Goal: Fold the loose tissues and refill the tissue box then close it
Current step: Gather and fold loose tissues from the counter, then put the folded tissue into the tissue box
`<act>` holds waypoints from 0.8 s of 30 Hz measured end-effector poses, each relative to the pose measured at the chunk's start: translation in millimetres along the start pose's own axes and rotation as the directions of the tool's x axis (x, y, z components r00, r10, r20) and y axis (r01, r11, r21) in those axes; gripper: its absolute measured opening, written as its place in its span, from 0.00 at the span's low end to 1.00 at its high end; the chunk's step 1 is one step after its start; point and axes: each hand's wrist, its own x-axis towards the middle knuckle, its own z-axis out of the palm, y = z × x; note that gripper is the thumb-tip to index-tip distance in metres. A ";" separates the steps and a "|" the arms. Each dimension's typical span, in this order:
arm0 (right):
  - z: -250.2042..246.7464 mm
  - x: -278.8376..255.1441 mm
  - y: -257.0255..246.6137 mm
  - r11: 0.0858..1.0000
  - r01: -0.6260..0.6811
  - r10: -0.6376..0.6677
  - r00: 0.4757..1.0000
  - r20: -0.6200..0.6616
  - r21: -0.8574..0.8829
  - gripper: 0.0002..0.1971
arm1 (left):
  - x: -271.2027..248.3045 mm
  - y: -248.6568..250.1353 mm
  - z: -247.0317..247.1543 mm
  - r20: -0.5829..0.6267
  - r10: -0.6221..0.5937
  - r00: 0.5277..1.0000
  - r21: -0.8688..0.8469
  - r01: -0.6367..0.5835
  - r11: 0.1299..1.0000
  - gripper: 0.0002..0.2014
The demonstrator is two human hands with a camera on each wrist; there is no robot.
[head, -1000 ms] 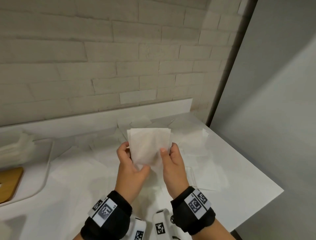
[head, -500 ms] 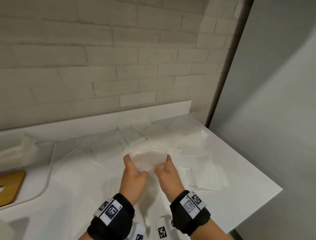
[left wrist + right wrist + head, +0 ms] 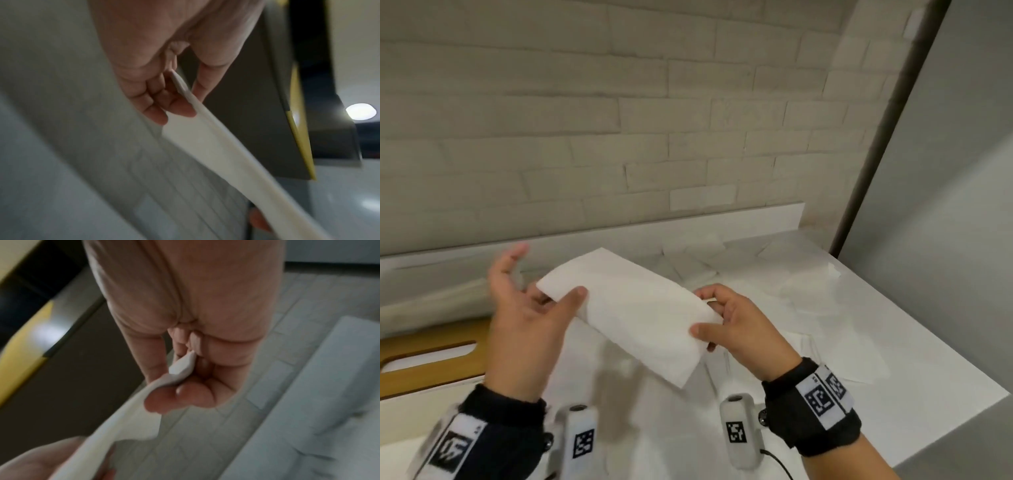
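A folded white tissue [image 3: 640, 311] hangs in the air above the counter, stretched slantwise between both hands. My left hand [image 3: 544, 305] pinches its left end, thumb on top, with the index finger raised. My right hand [image 3: 722, 318] pinches the right end between thumb and fingers. The left wrist view shows the tissue's edge [image 3: 216, 154] caught between thumb and curled fingers [image 3: 160, 105]. In the right wrist view the tissue's corner [image 3: 183, 365] sits in the pinch of my right hand [image 3: 185, 382]. A wooden tissue box lid [image 3: 431, 373] with a slot lies at the left.
Several loose tissues [image 3: 808, 291] lie spread over the white counter [image 3: 893, 394] at the back right. A brick wall [image 3: 619, 137] stands close behind, and the counter ends at its right edge. A blurred white pile [image 3: 431, 301] sits behind the wooden lid.
The tissue was upright, then bent over low between close hands. Now it is folded and held lengthwise, hands apart and shifted left, with the wooden lid nearer in view.
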 end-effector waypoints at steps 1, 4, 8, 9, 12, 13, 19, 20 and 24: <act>14.3 4.3 -11.5 0.999 0.028 -0.028 1.000 0.006 0.038 0.20 | 4.6 9.8 -29.7 0.001 0.088 0.996 0.111 -0.088 0.990 0.35; 73.1 21.4 -37.3 0.979 0.113 -0.105 0.993 -0.053 0.168 0.20 | 9.9 22.3 -124.8 0.048 0.207 0.977 0.525 -0.201 0.827 0.33; 178.0 43.2 -40.1 0.987 0.155 -0.155 0.988 -0.001 0.053 0.19 | -5.5 9.1 -242.6 0.141 0.078 0.987 0.779 -0.159 0.607 0.14; 202.6 46.1 -35.5 0.985 0.170 -0.170 0.985 0.014 -0.032 0.18 | -8.2 2.9 -266.1 0.148 0.034 0.988 0.833 -0.143 0.534 0.13; 260.9 45.9 -19.0 0.907 0.241 -0.208 0.970 0.129 -0.346 0.14 | -8.6 -27.7 -316.3 0.124 -0.147 0.981 0.969 -0.087 0.232 0.18; 275.6 44.3 -13.6 0.848 0.259 -0.196 0.964 0.181 -0.462 0.15 | -10.4 -33.4 -323.8 0.106 -0.206 0.973 0.984 -0.073 0.164 0.21; 314.3 32.2 8.6 0.487 0.318 0.010 0.929 0.369 -0.813 0.18 | -10.4 -83.2 -348.2 0.037 -0.431 0.902 0.998 -0.010 0.065 0.16; 314.4 32.3 8.7 0.475 0.314 0.030 0.928 0.372 -0.822 0.18 | -8.8 -88.4 -350.9 0.048 -0.464 0.885 0.998 -0.024 0.057 0.14; 312.9 34.5 6.2 0.466 0.345 0.065 0.905 0.420 -0.815 0.22 | -4.6 -81.0 -340.7 0.107 -0.551 0.828 0.991 -0.136 -0.013 0.21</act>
